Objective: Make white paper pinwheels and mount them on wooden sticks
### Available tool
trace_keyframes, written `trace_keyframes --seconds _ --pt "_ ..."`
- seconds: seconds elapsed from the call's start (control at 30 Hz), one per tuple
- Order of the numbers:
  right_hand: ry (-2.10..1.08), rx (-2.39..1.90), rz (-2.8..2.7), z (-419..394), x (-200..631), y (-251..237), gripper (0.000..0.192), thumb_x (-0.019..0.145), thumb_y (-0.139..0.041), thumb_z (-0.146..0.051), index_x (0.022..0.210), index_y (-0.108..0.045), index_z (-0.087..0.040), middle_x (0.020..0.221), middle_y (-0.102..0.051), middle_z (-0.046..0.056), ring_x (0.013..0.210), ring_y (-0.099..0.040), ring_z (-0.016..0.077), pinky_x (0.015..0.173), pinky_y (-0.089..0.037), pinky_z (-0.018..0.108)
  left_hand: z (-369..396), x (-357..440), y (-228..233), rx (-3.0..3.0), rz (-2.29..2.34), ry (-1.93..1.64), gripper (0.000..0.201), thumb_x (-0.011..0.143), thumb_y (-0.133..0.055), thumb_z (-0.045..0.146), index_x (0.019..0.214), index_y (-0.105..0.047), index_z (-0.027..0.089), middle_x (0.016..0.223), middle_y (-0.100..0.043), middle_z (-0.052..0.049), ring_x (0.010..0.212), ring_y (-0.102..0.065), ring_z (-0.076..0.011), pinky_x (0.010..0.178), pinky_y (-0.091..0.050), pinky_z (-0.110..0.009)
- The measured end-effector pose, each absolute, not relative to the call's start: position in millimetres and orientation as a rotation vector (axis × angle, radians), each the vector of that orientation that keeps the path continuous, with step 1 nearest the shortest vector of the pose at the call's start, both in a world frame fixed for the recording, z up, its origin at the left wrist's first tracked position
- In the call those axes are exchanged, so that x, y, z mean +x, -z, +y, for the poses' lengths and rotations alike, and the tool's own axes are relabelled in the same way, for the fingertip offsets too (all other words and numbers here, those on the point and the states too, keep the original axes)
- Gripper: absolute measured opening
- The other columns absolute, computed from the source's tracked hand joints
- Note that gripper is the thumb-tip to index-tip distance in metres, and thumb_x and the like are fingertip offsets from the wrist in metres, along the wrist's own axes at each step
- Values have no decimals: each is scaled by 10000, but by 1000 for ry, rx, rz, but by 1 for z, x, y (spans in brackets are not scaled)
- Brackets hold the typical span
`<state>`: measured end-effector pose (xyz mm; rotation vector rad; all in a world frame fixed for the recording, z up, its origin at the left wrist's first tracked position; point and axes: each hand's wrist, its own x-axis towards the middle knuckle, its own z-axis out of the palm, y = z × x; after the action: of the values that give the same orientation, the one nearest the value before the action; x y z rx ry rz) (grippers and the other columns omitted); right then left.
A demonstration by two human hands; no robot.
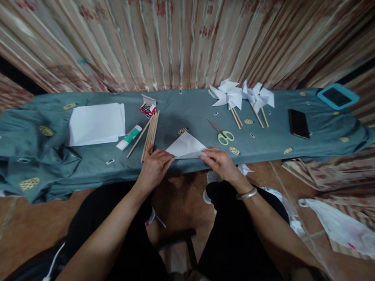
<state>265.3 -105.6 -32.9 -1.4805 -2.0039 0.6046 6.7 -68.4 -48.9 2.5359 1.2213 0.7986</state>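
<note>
A sheet of white paper (187, 146), folded into a triangle, lies at the front edge of the cloth-covered table with its peak pointing away from me. My left hand (155, 166) pinches its left corner between thumb and fingers. At the right corner, my right hand (221, 163) grips the paper the same way; a bangle circles that wrist. Just beyond my left hand lie several thin wooden sticks (151, 134). Scissors (224, 136) with yellow-green handles rest past the paper, to the right.
Left are a stack of white paper (95, 125), a glue stick (129, 137) and an open small red box (148, 106). Paper pinwheels (227, 94) on sticks lie at the back right, near a black phone (298, 123) and a blue-framed tablet (337, 96). A curtain (186, 40) hangs behind.
</note>
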Motion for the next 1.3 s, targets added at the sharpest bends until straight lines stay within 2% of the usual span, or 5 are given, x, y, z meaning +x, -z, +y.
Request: trace_keyframes --seconds 0.23,0.4,0.5,0.7,1.3 --pt "-686 -1714 -1626 -89 258 39 254 821 -654 -306 1048 -692 -199 877 -754 32 792 -695 207 740 -517 317 -57 11 49 2418 1408 -810 234 935 -529 261 1080 -691 176 933 -759 -77 868 -693 -223 969 -458 -446" --pt "-678 -1771 -1590 -77 257 42 272 785 -685 -305 1035 -689 -198 841 -757 39 771 -700 213 729 -517 330 -71 25 36 2643 1335 -856 388 948 -469 208 1331 -524 184 1365 -592 -132 1334 -479 -279 1100 -358 -517" --pt "-671 -1792 -1600 -75 257 42 266 780 -684 -298 1026 -690 -196 827 -755 37 744 -694 208 714 -515 329 -86 39 38 2803 1119 -697 411 956 -419 167 1362 -483 179 1456 -513 -128 1438 -343 -272 1170 -240 -558" --pt "-622 -1817 -1623 -73 255 41 227 783 -679 -295 995 -697 -219 811 -756 20 746 -696 202 729 -516 332 -98 50 51 2773 1117 -434 575 921 -521 287 1449 -368 117 1533 -387 -186 1460 -280 -340 1163 -239 -589" --pt "-510 -1882 -1694 -65 253 40 242 788 -681 -283 1018 -696 -209 864 -763 42 803 -714 230 758 -533 352 -93 51 53 2724 1160 -348 650 889 -568 315 1464 -348 107 1538 -379 -187 1461 -259 -368 1173 -218 -586"
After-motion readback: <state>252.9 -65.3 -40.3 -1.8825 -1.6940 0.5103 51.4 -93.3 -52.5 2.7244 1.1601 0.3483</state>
